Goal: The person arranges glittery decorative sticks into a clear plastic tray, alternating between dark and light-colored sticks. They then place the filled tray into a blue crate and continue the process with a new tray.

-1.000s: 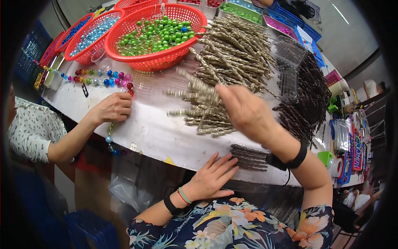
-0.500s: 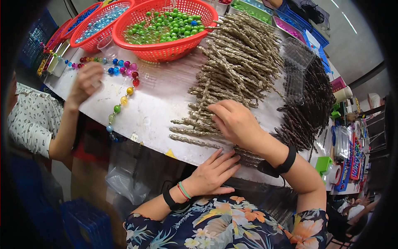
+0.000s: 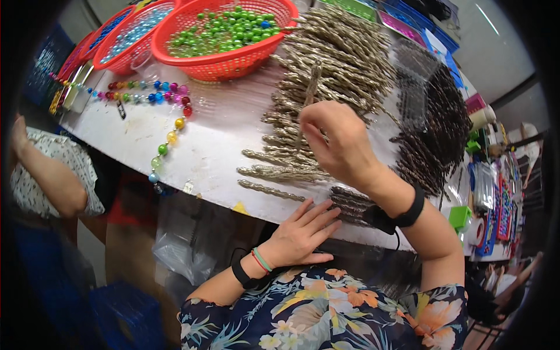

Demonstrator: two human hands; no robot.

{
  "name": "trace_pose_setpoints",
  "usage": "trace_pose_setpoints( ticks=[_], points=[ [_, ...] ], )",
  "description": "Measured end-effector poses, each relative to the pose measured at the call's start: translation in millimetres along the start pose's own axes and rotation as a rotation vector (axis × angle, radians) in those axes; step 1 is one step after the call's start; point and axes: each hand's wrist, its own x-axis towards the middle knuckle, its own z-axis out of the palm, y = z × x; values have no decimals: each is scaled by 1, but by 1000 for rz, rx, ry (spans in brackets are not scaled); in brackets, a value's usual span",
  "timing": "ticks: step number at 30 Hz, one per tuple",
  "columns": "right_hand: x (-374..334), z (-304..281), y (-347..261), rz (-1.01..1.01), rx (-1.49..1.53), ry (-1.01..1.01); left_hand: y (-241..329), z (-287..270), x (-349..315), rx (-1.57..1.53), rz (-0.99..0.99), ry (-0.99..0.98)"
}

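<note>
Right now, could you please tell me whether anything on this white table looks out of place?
One round blue bead sits among the shiny green beads in the red plastic basket; its colour looks odd there.

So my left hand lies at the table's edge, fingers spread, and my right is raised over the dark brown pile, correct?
Not quite: the head view shows your right hand raised over the pale gold twisted sticks; the dark brown pile is farther right. Your left hand does lie spread at the table's edge.

Silvery sticks [image 3: 350,64] rough w/ metallic sheen, red basket [image 3: 224,72] smooth plastic, green beads [image 3: 236,34] v. glossy.
</note>
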Motion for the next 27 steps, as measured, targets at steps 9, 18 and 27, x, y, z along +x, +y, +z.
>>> trace_pose_setpoints(
  ticks=[9, 18, 27],
  points=[
    [-105, -123, -32, 515, 64, -357, -1, -2, 2, -147, -13, 27],
    [-160, -135, -47, 480, 55, -438, -2, -1, 1, -174, -14, 49],
    [-185, -107, -62, 436, -57, -485, -3, 4, -2, -189, -34, 86]
  ],
)
